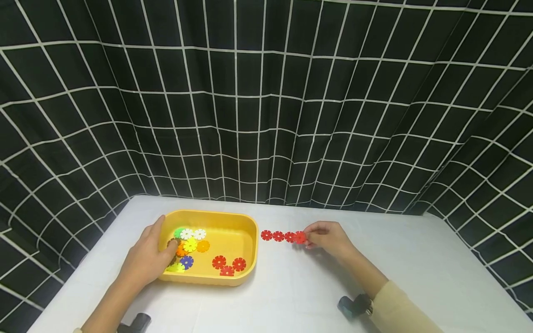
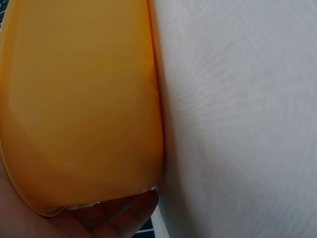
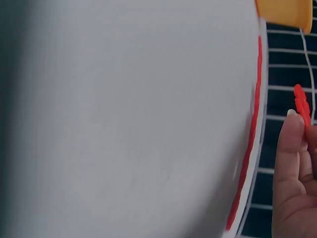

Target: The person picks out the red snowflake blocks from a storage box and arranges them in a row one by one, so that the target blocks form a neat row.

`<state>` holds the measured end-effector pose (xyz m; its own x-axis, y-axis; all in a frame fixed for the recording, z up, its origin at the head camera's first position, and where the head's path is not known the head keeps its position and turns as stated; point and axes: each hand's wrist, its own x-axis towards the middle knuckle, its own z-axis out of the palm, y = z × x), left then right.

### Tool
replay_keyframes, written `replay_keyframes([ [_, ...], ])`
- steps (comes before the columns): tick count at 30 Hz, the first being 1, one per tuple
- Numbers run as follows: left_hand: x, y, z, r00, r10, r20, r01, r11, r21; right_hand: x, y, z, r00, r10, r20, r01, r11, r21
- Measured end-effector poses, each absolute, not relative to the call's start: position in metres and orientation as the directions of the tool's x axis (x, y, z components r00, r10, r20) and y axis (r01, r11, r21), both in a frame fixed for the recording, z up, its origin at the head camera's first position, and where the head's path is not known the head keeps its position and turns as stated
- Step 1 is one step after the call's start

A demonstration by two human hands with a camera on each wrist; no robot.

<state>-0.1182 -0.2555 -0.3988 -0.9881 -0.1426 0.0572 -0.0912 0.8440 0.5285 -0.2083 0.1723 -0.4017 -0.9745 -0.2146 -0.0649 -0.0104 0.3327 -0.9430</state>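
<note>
My left hand (image 1: 143,259) grips the left end of a yellow plastic tray (image 1: 225,222), thumb over the rim and fingers along the outside. In the left wrist view the fingers (image 2: 131,213) curl against the tray's end wall (image 2: 89,124). My right hand (image 1: 333,238) pinches a red notched snowflake disc (image 1: 300,237) between thumb and fingertips. In the right wrist view this disc (image 3: 301,105) is held on edge, above the table. Red discs (image 1: 278,236) lie in a row to the tray's right, the held one over the row's right end.
Inside the tray are red discs (image 1: 219,262) at the front right and several others, such as a yellow disc (image 1: 190,244) and a blue disc (image 1: 187,262), at the left. A white cloth (image 1: 283,296) covers the table. Behind hangs a black curtain (image 1: 258,115) with white grid lines.
</note>
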Motion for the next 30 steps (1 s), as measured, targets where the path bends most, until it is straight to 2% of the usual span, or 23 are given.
replay_keyframes([
  [12,-0.117,-0.256,-0.399,-0.988,-0.141,0.058,-0.089,0.847,0.524,-0.213,0.208,-0.401,-0.986,-0.142,-0.086,0.03,0.357,-0.934],
  [18,-0.118,-0.256,-0.4,-0.989,-0.14,0.057,-0.089,0.845,0.527,-0.214,0.222,-0.403,-0.99,-0.089,-0.109,0.062,0.425,-0.903],
  [30,-0.117,-0.255,-0.398,-0.988,-0.135,0.073,-0.078,0.851,0.52,-0.211,0.253,-0.405,-0.99,-0.065,-0.128,0.075,0.527,-0.847],
])
